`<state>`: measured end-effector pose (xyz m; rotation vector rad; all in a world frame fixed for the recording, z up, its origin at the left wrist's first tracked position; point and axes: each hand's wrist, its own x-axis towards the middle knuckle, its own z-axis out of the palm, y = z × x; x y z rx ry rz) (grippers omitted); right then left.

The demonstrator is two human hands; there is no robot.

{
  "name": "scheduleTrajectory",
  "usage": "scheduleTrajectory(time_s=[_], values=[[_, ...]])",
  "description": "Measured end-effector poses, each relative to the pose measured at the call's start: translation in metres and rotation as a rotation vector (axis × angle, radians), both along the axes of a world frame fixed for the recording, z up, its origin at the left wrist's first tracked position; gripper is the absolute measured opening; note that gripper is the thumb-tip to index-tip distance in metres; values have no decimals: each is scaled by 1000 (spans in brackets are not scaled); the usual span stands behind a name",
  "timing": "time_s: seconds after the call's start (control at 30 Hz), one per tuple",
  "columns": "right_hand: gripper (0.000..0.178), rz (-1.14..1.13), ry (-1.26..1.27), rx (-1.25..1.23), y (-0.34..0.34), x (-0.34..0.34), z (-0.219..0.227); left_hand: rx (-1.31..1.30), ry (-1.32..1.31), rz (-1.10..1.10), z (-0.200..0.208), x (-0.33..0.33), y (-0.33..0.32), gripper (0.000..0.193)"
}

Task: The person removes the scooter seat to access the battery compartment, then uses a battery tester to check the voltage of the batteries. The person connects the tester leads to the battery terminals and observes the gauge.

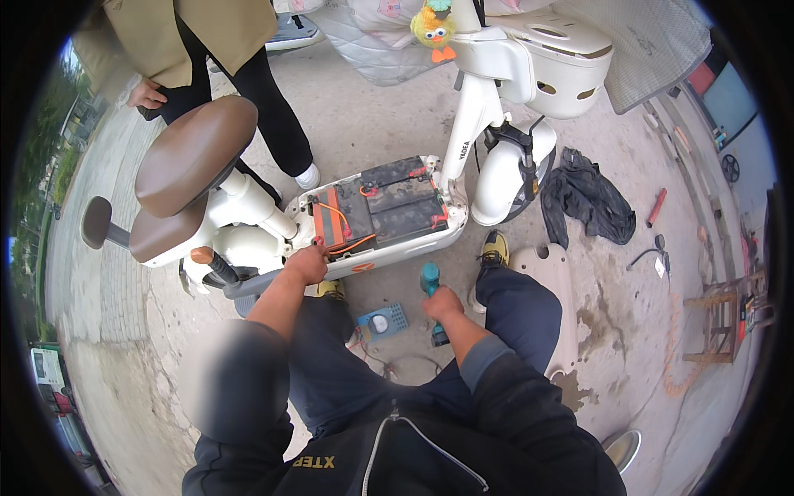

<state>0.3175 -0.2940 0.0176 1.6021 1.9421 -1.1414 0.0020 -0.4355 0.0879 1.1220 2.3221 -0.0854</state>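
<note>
A white electric scooter (372, 253) stands across in front of me, its footboard bay uncovered. Dark batteries (401, 204) with red and orange wires fill the bay. My left hand (307, 264) is closed in a pinch at the bay's near left corner, by a small red piece (319, 240); what exactly the fingertips grip is too small to make out. A teal cordless drill (429, 278) is wrapped in my right hand (445, 304), held upright between my knees, apart from the scooter. On the ground between my feet lies a blue multimeter-like panel (380, 321) with a round white dial.
A person (240, 74) in a tan jacket stands beyond the scooter's brown seat (194, 153). A beige footboard cover (550, 289) lies by my right leg. Farther right are a black cloth (587, 198), a red tool (657, 207) and a wooden stool (713, 322).
</note>
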Motion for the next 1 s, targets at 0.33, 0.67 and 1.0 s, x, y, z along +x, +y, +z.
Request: scheduleTrajectory(time_s=[0.33, 0.67, 1.0], values=[[42, -10, 16, 31, -1, 1, 4, 33, 41, -6, -1, -3, -1, 29], [48, -17, 20, -13, 3, 1, -12, -79, 100, 32, -1, -7, 0, 31], [47, -48, 21, -38, 4, -1, -9, -79, 91, 11, 2, -6, -1, 35]])
